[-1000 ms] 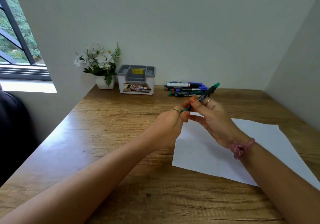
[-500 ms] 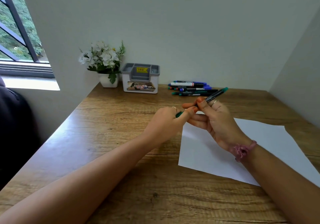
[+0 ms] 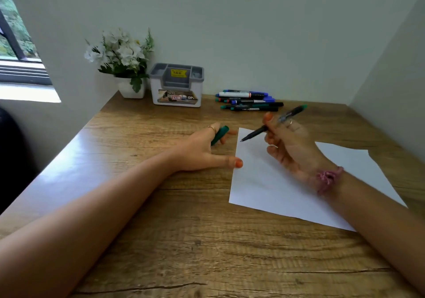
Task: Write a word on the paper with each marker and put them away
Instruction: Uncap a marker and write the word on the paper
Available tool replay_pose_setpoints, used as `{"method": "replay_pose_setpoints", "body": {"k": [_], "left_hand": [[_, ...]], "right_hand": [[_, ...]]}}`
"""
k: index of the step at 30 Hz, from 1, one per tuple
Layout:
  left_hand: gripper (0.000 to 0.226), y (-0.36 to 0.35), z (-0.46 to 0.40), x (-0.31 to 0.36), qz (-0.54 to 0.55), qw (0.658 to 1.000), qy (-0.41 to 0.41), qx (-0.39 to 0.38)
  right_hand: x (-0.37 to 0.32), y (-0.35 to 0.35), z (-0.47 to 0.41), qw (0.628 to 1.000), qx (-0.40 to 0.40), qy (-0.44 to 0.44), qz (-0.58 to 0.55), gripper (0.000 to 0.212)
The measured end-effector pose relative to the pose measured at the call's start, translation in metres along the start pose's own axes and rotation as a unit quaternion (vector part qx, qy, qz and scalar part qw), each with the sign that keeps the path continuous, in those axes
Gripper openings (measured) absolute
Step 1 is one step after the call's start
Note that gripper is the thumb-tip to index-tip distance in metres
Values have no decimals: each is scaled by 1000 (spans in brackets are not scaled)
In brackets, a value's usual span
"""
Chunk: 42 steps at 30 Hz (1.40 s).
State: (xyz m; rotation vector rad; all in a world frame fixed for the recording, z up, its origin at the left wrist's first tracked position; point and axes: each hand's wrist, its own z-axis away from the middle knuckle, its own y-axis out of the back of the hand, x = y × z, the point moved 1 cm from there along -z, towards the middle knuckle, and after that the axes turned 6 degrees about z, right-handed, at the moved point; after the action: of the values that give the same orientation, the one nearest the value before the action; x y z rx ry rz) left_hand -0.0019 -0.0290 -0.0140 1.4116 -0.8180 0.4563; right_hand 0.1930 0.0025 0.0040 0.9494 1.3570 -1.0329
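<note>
Right hand (image 3: 291, 145) raised over the far left part of the paper (image 3: 287, 182), fingers closed around an uncapped marker (image 3: 273, 124). Black barrel, green end cap pointing up and away toward the back wall; bare tip angled down and left, just above the paper's upper left corner. Cannot tell whether the tip touches the sheet. Pink scrunchie (image 3: 327, 179) on the right wrist.

Left hand (image 3: 202, 149) low over the table (image 3: 161, 228), just left of the paper. Green cap (image 3: 219, 135) pinched between the fingers, its open end sticking out past them. Thumb stretched out toward the sheet, its tip at the paper's left edge. Thin ring on one finger.

Paper white, lying skewed on the wooden table, no writing visible on it.

Back of table, against the wall: pile of markers (image 3: 248, 101) lying flat, blue and green caps, one white barrel among them. Left of the pile, well apart from the hands, a grey and white organiser box (image 3: 176, 86) with open compartments and a yellow sticker inside. Beside that, white flowers in a small white pot (image 3: 125, 60). Window (image 3: 16, 44) at far left.
</note>
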Motion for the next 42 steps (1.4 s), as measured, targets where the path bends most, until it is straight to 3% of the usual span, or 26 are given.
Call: {"method": "replay_pose_setpoints", "body": {"k": [5, 7, 11, 15, 18, 24, 29, 42], "left_hand": [[78, -4, -8, 1, -158, 984, -16, -79], [77, -3, -11, -1, -152, 984, -23, -89], [68, -2, -11, -2, -147, 984, -33, -94], [77, -3, -10, -1, -152, 984, -40, -90], [92, -3, -11, 1, -157, 982, -29, -103], [68, -1, -9, 0, -152, 981, -29, -116], [99, 2, -6, 0, -162, 976, -15, -142], [85, 2, -4, 0, -115, 985, -22, -127]], "right_hand": [[16, 10, 4, 980, -167, 36, 104, 15], [18, 11, 6, 968, -229, 36, 95, 9], [14, 7, 10, 925, -335, 43, 173, 19], [8, 0, 8, 886, -399, 58, 231, 14], [11, -6, 7, 885, -396, 71, 234, 13], [27, -12, 7, 895, -372, 103, 223, 7], [29, -11, 10, 884, -349, 159, 269, 8], [29, -13, 11, 876, -359, 160, 280, 6]]}}
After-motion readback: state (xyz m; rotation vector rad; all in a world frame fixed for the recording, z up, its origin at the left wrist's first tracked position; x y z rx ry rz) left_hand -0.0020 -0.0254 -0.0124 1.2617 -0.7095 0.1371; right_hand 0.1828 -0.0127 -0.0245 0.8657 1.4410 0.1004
